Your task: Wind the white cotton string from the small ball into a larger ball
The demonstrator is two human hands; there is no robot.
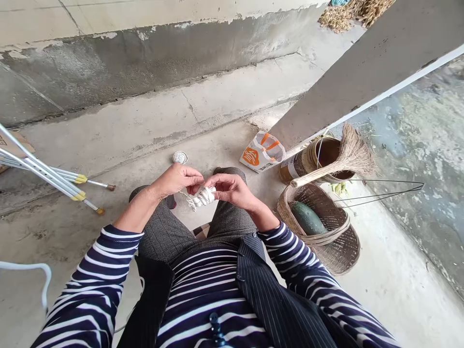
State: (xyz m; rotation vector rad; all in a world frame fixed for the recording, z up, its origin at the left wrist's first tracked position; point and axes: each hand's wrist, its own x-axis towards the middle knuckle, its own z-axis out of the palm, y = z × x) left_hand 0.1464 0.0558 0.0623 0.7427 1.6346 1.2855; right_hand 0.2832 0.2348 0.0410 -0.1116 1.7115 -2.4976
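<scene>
Guess I'm mid-wrap, right hand (232, 190) holding the white cord bundle (204, 198), left hand (176, 180) pinched narrow at its edge, cord ball (180, 157) at 11 o'clock, so steady tension next.

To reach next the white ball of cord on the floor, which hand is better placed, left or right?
Probably the left hand: it looks nearer the ball of cord, while the right hand is farther over, its fingers holding the white bundle.
</scene>
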